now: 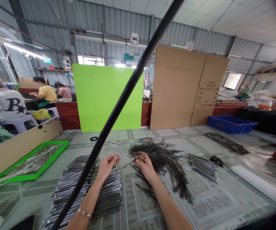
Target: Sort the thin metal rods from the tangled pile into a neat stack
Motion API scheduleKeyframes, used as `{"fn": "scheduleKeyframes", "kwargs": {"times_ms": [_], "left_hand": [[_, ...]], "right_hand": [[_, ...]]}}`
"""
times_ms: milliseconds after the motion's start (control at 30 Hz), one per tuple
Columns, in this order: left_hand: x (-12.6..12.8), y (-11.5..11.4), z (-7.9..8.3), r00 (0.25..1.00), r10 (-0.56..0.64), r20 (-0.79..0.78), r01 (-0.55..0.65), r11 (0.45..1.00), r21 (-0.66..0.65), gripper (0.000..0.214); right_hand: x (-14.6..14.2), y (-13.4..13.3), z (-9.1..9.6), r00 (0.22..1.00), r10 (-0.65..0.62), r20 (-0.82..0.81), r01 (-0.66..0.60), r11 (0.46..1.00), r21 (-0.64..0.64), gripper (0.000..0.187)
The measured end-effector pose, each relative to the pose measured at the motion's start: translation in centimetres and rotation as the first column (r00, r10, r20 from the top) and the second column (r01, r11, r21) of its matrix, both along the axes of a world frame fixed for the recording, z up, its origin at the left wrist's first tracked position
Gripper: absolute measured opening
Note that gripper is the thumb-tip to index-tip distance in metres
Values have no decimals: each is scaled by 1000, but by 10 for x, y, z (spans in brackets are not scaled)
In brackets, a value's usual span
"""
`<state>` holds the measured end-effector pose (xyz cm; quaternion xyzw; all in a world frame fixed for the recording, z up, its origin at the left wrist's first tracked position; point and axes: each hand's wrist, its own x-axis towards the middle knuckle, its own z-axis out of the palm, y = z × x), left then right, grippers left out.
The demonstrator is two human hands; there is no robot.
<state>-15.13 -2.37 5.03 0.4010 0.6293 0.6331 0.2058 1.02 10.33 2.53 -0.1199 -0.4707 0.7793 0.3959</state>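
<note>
My left hand and my right hand pinch a thin metal rod between their fingertips, holding it level above the floor. Under my left hand lies a wide stack of long metal rods, side by side. Beside my right hand spreads a tangled heap of thin dark rods, partly over a patterned mat. A smaller stack of rods lies further right.
A black cable crosses the view close to the camera. A green tray stands at left, by a low board. Further back are a blue crate, large cardboard sheets, a green panel and several seated people.
</note>
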Motion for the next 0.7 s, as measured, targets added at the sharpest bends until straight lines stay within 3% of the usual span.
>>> {"fn": "scheduleKeyframes", "kwargs": {"times_ms": [267, 333, 400, 467, 600, 633, 700], "left_hand": [[0, -3, 5, 999, 33, 8, -33, 999, 5, 50], [-2, -3, 7, 998, 54, 16, -54, 999, 10, 52], [-3, -3, 8, 998, 66, 20, -66, 998, 15, 54], [-3, -3, 8, 997, 70, 24, -71, 997, 19, 54], [1, -2, 8, 998, 54, 29, -54, 998, 20, 52], [1, -2, 8, 998, 47, 30, -48, 999, 19, 52], [2, -1, 7, 999, 35, 29, -36, 999, 18, 51]], "right_hand": [[3, 2, 2, 993, -69, 93, 63, 996, 67, 44], [3, 7, -1, 980, -136, 148, 115, 982, 147, 41], [4, 12, -7, 940, -246, 235, 169, 937, 305, 36], [5, 15, -11, 862, -405, 306, 204, 829, 521, 28], [9, 9, -7, 725, -662, 189, 222, 484, 846, 24], [10, 6, -4, 732, -664, 150, 209, 429, 879, 26], [11, -1, 3, 788, -601, 137, 149, 401, 904, 28]]}}
